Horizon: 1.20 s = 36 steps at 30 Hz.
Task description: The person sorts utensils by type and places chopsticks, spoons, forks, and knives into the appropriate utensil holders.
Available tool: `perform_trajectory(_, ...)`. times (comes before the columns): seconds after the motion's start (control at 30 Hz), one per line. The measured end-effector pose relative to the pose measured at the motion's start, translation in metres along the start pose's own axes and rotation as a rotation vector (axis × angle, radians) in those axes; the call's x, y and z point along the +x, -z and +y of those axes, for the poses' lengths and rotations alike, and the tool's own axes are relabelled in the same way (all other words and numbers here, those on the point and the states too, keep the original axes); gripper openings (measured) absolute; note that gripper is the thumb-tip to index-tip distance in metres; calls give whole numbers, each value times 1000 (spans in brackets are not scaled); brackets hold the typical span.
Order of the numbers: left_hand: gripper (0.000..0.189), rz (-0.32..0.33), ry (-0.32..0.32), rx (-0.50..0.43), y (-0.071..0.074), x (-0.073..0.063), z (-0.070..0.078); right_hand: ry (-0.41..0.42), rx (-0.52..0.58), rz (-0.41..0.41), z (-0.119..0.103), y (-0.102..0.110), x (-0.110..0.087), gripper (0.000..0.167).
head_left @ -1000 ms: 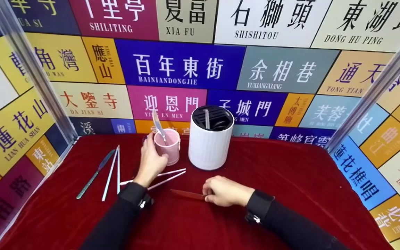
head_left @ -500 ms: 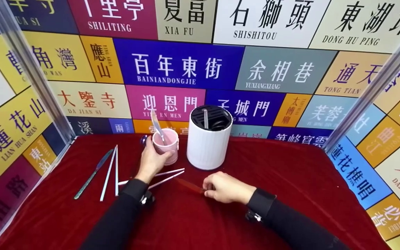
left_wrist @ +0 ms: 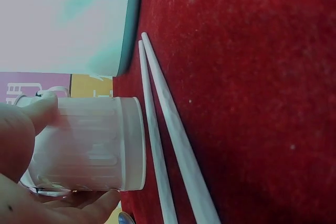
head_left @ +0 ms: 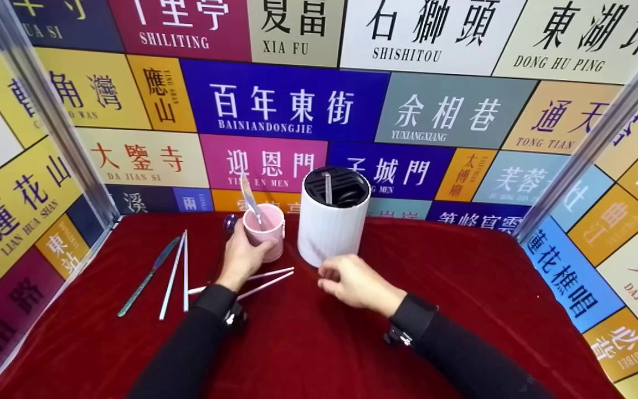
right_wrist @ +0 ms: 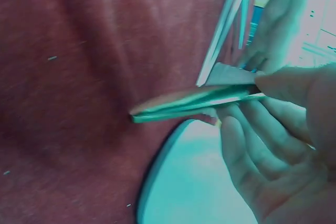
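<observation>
Coloured panels of Chinese characters and romanised names cover the wall (head_left: 286,100) behind the worktop (head_left: 463,321), which is draped in dark red cloth. Two glossy slanting posts (head_left: 50,111) frame the sides. Dark sleeves (head_left: 178,349) reach in from the near edge, each ending in a black wrist strap (head_left: 414,318). Tallest on the cloth is a white cylindrical holder (head_left: 333,230) with a black slotted top, a slender upright handle (head_left: 328,188) projecting from it. The left hand (head_left: 241,257) grips a pink cup (head_left: 273,249), thumb on one side and fingers on the other; the cup is upright, just beside the holder. The right hand (head_left: 358,284), near the holder's base, pinches a shiny knife-like piece (right_wrist: 189,103) between thumb and fingers, seen clearly only from the right wrist. A silvery knife (head_left: 251,200) leans in the cup, its upper end above the rim. On the person's left lies another knife (head_left: 150,277), beside a pair of pale sticks (head_left: 172,277) whose far ends meet. Another pair of sticks (head_left: 266,284) lies before the cup, partly hidden by the left wrist. Smallest is a dark, rounded object (head_left: 230,223) behind the left hand.
</observation>
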<state>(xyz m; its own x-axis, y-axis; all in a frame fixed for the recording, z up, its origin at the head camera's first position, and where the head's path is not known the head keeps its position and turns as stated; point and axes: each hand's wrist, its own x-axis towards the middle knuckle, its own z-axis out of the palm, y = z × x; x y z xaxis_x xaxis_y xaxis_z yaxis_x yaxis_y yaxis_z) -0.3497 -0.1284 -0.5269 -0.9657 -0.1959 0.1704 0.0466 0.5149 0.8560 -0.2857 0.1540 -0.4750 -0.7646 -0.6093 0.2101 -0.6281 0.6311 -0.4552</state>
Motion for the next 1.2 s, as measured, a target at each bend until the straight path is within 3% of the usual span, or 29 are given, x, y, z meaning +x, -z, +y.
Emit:
perform_trajectory(0.2, 98, -3, -1, -1, 0, 0, 1, 16, 82, 208, -16, 6, 15, 5)
perform_trajectory(0.5, 97, -17, 14, 1, 3, -1, 3, 98, 136, 400, -42, 18, 38, 12)
perform_trajectory(0.83, 98, -22, 14, 7, 2, -2, 1, 131, 156, 558, -61, 18, 67, 15)
perform_trajectory(1.2, 98, -29, 28, 24, 4, -2, 1, 23, 281, 617, -70, 1, 92, 15)
